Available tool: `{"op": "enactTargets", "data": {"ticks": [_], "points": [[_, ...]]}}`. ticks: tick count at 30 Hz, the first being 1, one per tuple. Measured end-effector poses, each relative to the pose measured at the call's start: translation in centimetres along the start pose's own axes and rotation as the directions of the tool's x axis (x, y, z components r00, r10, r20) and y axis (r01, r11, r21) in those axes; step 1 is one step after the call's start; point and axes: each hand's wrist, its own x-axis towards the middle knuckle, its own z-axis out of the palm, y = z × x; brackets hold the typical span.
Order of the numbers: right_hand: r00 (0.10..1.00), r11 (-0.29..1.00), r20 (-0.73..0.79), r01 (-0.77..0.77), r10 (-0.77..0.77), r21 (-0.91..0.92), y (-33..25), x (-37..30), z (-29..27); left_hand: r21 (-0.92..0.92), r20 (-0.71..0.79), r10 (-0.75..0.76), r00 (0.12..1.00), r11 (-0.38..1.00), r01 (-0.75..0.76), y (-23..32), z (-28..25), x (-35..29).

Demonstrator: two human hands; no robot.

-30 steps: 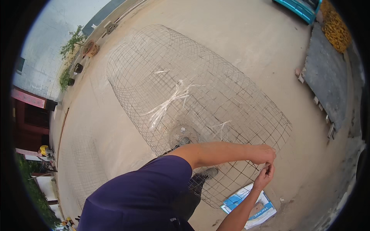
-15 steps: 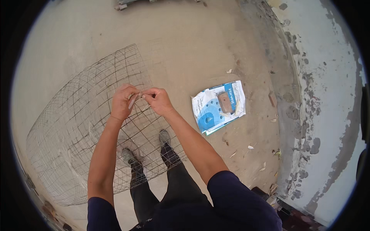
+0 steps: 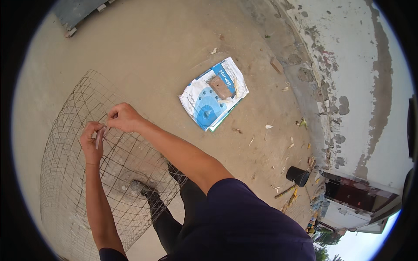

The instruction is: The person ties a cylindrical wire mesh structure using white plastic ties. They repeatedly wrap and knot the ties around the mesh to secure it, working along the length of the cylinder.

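Note:
A curved sheet of rusty wire mesh (image 3: pixel 61 143) stands around my legs and spreads to the left. Over its upper part both my hands come close together. My left hand (image 3: pixel 91 141) is closed, with a thin pale pinkish strip (image 3: pixel 100 136) between thumb and fingers; its material is unclear. Just right of it, my right hand (image 3: pixel 125 117) is pinched at the strip's upper end, by the mesh wires. What its fingertips grip is too small to make out.
A white and blue printed sack (image 3: pixel 198 102) lies on the sandy ground, weighed down by a brick (image 3: pixel 220 87). Another brick (image 3: pixel 276 65) lies near the peeling wall (image 3: pixel 361 87). A black bucket (image 3: pixel 298 175) stands at the right, and a grey slab (image 3: pixel 80 13) at the far left.
The view has swung round, so the sack sits further left and the bucket has come into sight. My hands, still close together, appear further left and slightly lower, the right now above the left.

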Motion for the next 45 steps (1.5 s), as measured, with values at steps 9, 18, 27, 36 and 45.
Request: {"op": "enactTargets", "data": {"ticks": [9,18,27,36,45], "points": [[0.911,0.518,0.41,0.371,-0.043,-0.771,-5.9,-0.9,-1.4,-0.037,0.016,-0.16,0.987,0.986,0.161,-0.7,-2.1,1.2],[0.812,0.353,0.517,0.584,-0.272,-0.731,-3.5,-5.8,-1.5,0.056,0.093,-0.231,0.969,0.972,0.226,-1.0,-2.1,1.3],[0.851,0.6,0.261,0.51,-0.456,-0.616,-6.0,-5.8,-0.7,-0.161,0.238,-0.392,0.889,0.887,0.434,0.3,-1.5,1.7],[0.959,0.869,0.032,0.27,-0.282,-0.415,-5.2,-1.8,0.3,-0.095,0.34,-0.34,0.877,0.915,0.391,-0.4,-1.8,2.1],[0.982,0.903,0.128,0.179,-0.139,-0.39,-6.7,-2.0,0.4,0.025,0.291,-0.431,0.854,0.896,0.444,0.8,-1.5,2.4]]}}
